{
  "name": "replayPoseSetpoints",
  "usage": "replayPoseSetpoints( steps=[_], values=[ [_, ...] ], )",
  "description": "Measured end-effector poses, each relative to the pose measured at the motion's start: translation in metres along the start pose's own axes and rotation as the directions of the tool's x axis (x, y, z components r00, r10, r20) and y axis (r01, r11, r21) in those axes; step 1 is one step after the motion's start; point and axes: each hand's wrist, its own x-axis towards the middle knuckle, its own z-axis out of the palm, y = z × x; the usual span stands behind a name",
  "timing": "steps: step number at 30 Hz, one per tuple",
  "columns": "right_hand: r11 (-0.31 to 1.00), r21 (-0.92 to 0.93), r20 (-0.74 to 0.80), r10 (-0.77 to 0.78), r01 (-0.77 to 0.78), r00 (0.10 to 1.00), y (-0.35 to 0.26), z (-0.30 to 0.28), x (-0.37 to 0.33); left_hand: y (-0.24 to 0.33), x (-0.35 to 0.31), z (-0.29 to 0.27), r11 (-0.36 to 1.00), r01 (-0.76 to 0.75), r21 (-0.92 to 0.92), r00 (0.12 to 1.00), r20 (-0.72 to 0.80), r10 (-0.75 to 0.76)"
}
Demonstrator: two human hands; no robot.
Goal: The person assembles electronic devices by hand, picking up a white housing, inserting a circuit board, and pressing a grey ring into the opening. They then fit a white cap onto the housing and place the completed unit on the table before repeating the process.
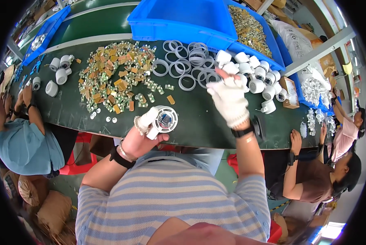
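Assembly midway: left hand (pixel 140 139) grips a ringless white housing (pixel 162 120) exposing its circuit board; gloved right hand (pixel 228 100), fingers loosely spread and empty, reaches toward grey rings (pixel 187 65), with loose housings (pixel 258 77) beside them.

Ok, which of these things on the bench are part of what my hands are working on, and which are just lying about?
In hand:
left hand holds white round housing
right hand, gloved, reaches over white plastic rings

Lying about:
pile of small gold and green parts
white housings
blue bins
small cardboard box

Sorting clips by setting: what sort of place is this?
Probably a factory assembly line: a long green bench with heaps of small parts, white rings, blue bins, and workers seated alongside.
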Motion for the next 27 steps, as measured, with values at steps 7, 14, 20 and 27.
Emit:
replayPoseSetpoints(
  steps=[7,14,20,27],
  values=[
    [-0.043,0.874,0.482,0.203,-0.484,0.852,-0.079,-0.046,-0.068,-0.01,0.02,0.0,0.998,0.007,0.066,0.991,0.13,-0.016],
    [0.15,0.819,0.493,0.308,-0.553,0.814,-0.103,-0.044,-0.058,-0.016,0.008,0.018,0.985,0.08,0.156,0.995,0.042,-0.088],
    [0.563,0.738,0.293,0.231,-0.373,0.928,-0.11,-0.051,-0.054,-0.016,-0.004,0.021,0.991,0.004,0.137,0.999,0.048,-0.011],
    [0.582,0.737,0.247,0.243,-0.344,0.938,-0.114,-0.052,-0.054,-0.022,-0.006,0.014,0.984,-0.107,0.145,0.966,0.25,0.068]
  ],
)
